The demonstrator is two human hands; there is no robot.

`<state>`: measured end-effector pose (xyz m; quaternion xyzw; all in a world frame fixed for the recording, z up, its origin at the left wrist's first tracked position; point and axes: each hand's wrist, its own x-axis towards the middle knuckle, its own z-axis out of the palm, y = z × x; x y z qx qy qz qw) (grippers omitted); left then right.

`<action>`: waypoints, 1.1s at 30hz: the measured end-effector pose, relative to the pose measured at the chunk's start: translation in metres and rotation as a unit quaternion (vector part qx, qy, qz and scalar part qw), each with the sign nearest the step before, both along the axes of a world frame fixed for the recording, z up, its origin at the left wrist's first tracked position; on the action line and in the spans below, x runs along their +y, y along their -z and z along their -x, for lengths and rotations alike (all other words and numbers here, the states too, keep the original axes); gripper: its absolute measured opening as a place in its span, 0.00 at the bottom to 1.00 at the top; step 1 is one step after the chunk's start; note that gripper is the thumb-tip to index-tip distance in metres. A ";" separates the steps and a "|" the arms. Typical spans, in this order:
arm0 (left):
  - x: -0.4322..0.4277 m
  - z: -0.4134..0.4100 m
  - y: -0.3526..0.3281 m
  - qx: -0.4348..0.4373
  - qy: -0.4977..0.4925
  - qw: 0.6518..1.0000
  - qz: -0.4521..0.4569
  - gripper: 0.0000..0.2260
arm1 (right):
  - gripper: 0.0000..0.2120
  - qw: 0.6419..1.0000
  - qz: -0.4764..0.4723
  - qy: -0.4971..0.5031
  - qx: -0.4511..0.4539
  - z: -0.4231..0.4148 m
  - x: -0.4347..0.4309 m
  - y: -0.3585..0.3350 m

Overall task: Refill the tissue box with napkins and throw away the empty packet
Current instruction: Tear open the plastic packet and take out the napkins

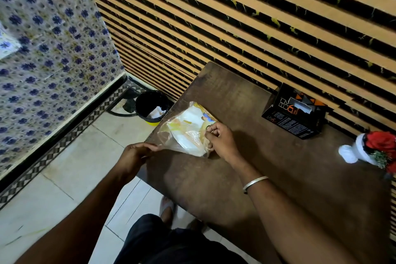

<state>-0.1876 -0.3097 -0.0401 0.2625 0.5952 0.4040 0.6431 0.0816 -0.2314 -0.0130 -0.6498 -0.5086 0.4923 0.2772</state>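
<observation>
A clear plastic packet [184,128] with yellow print lies on the left edge of the brown table [278,167], white napkins showing inside it. My left hand [137,154] pinches the packet's near left corner at the table edge. My right hand [220,137] grips the packet's right side, fingers curled on the plastic. A black tissue box [293,113] with orange print stands at the back of the table against the wall, a white slot in its top.
A black bin [151,107] with a yellow base and white paper inside stands on the floor left of the table. A white vase with red flowers [372,148] lies at the table's right. A striped wall runs behind; a patterned cloth hangs left.
</observation>
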 end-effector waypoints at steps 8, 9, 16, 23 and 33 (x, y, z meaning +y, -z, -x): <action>0.018 -0.024 -0.026 0.140 -0.057 0.984 -0.099 0.14 | 0.12 0.999 -0.012 -0.049 -0.002 0.011 -0.012 0.009; 0.019 -0.027 -0.029 0.173 -0.014 0.977 -0.120 0.14 | 0.14 0.998 -0.018 -0.057 -0.011 0.012 -0.013 0.009; 0.011 -0.050 -0.014 0.330 0.196 0.916 -0.118 0.10 | 0.20 0.989 -0.067 -0.126 -0.038 0.016 -0.017 -0.003; 0.020 -0.088 -0.005 0.133 -0.009 0.988 0.076 0.05 | 0.22 0.972 -0.031 -0.074 -0.219 -0.009 0.043 0.010; 0.034 -0.100 0.014 0.062 -0.093 0.986 0.121 0.21 | 0.53 0.970 0.181 -0.112 -0.113 -0.009 0.083 0.030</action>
